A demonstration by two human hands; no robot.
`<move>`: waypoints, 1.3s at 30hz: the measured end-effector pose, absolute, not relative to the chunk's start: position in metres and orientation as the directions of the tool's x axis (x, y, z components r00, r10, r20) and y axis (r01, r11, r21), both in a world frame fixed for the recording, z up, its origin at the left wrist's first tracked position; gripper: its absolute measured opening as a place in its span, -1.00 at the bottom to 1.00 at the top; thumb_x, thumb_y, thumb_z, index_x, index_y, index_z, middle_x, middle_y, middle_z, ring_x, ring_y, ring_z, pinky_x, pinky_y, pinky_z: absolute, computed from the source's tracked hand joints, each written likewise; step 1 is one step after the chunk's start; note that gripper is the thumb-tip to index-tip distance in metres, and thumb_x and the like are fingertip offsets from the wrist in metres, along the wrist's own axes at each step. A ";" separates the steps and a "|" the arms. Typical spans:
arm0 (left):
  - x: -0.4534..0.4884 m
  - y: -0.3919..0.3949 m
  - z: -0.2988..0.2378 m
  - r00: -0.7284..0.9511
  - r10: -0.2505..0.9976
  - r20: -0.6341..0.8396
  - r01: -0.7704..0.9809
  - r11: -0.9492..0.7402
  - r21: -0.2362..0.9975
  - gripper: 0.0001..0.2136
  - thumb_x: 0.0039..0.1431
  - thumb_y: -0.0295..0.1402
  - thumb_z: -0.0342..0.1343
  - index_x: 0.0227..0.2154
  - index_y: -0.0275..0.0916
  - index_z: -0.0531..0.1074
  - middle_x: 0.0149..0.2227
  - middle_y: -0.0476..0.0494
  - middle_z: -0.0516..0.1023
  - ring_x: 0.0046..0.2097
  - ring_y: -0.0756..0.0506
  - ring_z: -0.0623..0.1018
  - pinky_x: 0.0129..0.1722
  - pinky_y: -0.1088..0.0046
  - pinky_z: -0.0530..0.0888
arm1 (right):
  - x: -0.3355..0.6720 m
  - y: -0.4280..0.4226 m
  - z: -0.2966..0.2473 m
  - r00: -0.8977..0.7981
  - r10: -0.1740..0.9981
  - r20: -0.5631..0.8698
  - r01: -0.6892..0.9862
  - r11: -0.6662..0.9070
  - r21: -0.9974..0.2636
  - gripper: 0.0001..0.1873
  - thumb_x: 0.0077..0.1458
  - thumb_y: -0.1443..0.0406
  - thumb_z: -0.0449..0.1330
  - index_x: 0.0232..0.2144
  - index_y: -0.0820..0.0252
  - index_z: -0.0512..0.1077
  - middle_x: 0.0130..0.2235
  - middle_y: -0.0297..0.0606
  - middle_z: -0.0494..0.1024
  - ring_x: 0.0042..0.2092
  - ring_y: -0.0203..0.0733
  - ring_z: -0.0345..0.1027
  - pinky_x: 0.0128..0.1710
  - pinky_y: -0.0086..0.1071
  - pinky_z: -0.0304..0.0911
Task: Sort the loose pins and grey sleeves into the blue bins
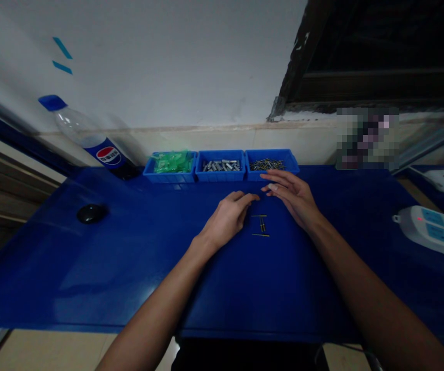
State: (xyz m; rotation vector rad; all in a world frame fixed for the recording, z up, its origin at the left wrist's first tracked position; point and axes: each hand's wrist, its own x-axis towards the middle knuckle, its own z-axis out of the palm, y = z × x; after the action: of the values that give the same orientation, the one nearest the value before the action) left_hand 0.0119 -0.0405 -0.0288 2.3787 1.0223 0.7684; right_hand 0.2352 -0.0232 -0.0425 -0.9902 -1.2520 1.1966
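On the blue tabletop [237,288], several thin brassy screws [262,224] lie in a small group between my hands. My left hand [227,215] rests just left of them, its fingers curled in and pressed together; whatever is under them is hidden. To the upper right of the screws, my right hand [291,195] is open, fingers apart and nothing visible in them. Its fingertips reach near the front of a blue bin [273,176] filled with similar screws [267,164].
Beside that bin stand a blue bin [220,176] of short metal cylinders [222,165] and another [173,178] with green plastic packets [173,162]. A cola bottle [108,154] leans at back left, above a black mouse-like object [90,213]. A power strip [434,232] lies right.
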 end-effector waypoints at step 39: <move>0.021 -0.047 -0.044 0.689 0.681 0.249 0.549 -0.714 0.434 -0.75 0.43 -0.47 0.05 0.02 -0.28 0.58 0.02 -0.21 0.67 0.08 -0.20 0.55 0.14 0.17 0.49 | 0.235 -0.020 -0.051 -0.038 0.968 0.246 -0.048 0.244 -0.968 -0.27 0.11 0.22 0.45 0.31 -0.20 0.39 0.29 -0.28 0.51 0.24 0.10 0.49 0.33 0.16 0.31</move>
State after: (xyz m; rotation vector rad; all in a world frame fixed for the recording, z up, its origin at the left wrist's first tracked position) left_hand 0.0211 -0.0469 -0.0442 2.5758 0.9685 0.5684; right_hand 0.2346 -0.0201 -0.0511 -0.9730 -1.3160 1.0753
